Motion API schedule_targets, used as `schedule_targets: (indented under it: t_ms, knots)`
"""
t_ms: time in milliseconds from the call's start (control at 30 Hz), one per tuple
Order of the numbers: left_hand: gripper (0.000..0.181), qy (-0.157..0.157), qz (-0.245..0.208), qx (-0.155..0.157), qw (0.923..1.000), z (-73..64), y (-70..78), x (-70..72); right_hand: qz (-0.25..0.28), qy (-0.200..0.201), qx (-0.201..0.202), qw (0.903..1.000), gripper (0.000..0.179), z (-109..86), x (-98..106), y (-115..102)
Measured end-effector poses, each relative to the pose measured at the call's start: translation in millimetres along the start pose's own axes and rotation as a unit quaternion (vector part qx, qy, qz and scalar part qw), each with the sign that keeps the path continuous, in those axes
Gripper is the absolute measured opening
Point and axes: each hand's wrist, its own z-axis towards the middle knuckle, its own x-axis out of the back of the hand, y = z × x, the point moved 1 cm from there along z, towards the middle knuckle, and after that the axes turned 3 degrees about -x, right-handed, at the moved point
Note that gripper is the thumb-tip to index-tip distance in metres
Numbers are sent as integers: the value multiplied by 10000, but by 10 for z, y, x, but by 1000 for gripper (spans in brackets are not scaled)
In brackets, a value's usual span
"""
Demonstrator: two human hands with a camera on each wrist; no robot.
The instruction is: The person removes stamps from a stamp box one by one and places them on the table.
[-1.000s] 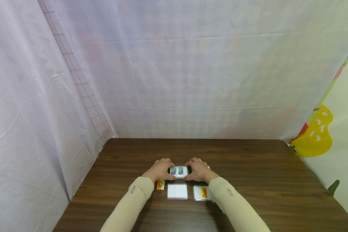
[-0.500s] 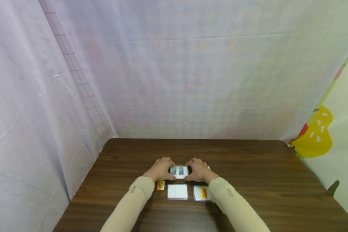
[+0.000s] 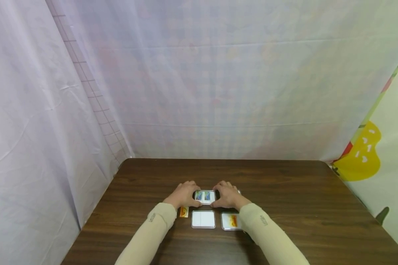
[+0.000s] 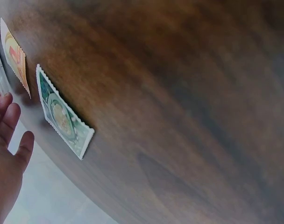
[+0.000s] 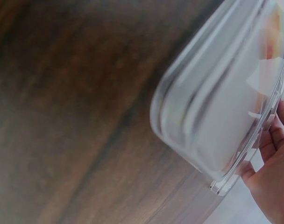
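The left hand (image 3: 184,195) and right hand (image 3: 228,195) grip opposite ends of the clear case (image 3: 213,197), thumbs at its near edge and fingers curved round it, just beyond the white case (image 3: 203,219) on the table (image 3: 285,191), probably to steady it while leaving both stamps (image 3: 207,195) in view.

The left sleeve (image 3: 140,237) and right sleeve (image 3: 274,235) are long, plain and cream-coloured, each ending at the wrist in a loose, slightly flared cuff. A small grey marking, too blurred to read, lies near each cuff; the left hand (image 3: 184,195) and right hand (image 3: 227,195) are bare.
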Motion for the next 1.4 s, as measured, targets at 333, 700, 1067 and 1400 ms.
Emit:
schedule_targets:
  t_ms: [333,700,1067,1400]
  knots:
    - [60,4,-107,17,9999,-1,-4,-9,-16,24,-2,10000,61,29,-39,29]
    - [60,-25,-203,16,9998,-4,3,8,67,-65,-51,9999,60,-2,12,-20]
    - [58,-24,-178,-58,9998,4,5,31,74,-31,-127,9999,59,7,19,-20]
    - [58,-10,-133,-35,9999,-8,35,46,87,-26,-59,9999,60,-15,17,-15]
